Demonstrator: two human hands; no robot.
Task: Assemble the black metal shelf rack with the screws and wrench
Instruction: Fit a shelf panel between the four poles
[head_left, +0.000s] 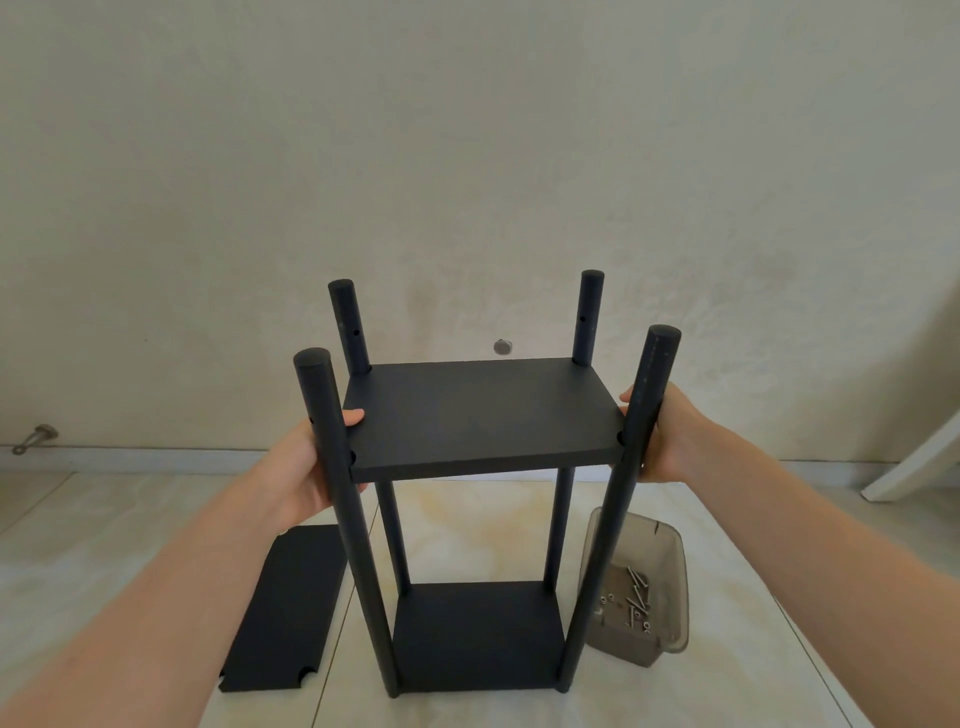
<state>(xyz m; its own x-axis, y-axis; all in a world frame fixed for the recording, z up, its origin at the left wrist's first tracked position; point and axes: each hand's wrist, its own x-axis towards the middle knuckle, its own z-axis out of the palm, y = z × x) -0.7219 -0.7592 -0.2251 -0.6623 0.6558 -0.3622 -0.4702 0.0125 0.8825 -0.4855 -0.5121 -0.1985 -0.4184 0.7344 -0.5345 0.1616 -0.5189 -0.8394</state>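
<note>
The black rack (483, 415) stands upright on a pale tiled floor (93, 509) before a stained plaster wall (467, 156) — four round posts, one shelf at the bottom, one higher up. The left hand (306, 467) is wrapped round the near left post, thumb on the upper shelf, and the right hand (667, 441) clasps the near right post. A loose shelf panel (285, 608) lies flat just left of the rack; a smoky tray (675, 561) of screws (635, 597) sits just right.

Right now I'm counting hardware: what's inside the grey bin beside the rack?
Loose silver screws lie in the bin. The rack's front right post covers its left side, hiding anything there.
</note>
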